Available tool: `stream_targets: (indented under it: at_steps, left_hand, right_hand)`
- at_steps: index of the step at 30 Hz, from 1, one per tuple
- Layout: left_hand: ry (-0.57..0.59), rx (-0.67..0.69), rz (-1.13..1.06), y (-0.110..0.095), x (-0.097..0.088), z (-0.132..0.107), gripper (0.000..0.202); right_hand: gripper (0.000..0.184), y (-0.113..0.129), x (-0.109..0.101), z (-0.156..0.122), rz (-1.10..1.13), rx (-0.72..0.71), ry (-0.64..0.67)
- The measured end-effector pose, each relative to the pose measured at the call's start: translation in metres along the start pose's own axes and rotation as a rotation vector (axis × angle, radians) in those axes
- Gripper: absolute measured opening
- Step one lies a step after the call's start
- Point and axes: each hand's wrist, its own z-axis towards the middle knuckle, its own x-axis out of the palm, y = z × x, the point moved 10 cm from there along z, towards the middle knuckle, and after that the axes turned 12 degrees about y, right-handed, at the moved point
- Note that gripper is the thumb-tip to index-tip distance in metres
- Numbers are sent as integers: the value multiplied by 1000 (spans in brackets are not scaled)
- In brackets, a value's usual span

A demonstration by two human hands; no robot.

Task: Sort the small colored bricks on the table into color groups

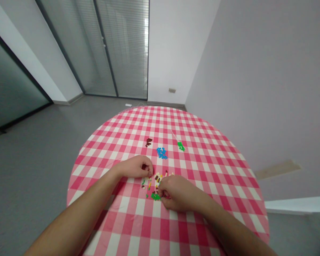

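My left hand [134, 167] and my right hand [177, 192] are both curled closed, and the fingers hide the inside, so I cannot tell if they grip a piece. Between them lie small plastic bricks [156, 183], partly covered by my right hand. Ahead of my fingers, on the checked tablecloth [202, 160], are blue bricks [161, 153], dark brown bricks [148, 142] and green bricks [180, 146].

Mini bricks [158, 179] by R hand [177, 193]: partly hidden, too small to tell shapes.
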Motion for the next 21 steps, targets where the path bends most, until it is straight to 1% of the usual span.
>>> stream_targets:
  at_steps: [3,6,8,10,12,15,21]
  left_hand:
    - [0,4,9,-3,0,-1,17]
    - [-3,14,15,-6,0,-1,19]
    - [0,23,7,-8,0,0,20]
    - [0,30,2,-8,0,0,21]
    - [-3,32,7,-6,0,1,21]
    - [2,22,13,-5,1,1,22]
    - [-1,3,18,-7,0,-1,21]
  right_hand:
    - [15,-13,-14,-4,132,-12,-97]
    - [17,-44,-34,-9,260,59,-289]
    - [15,-67,-46,-11,279,107,-437]
    - [14,-85,-52,-10,254,137,-526]
    - [12,-99,-53,-7,219,156,-566]
    - [11,-112,-52,-3,219,186,-580]
    - [11,-121,-50,-1,257,256,-546]
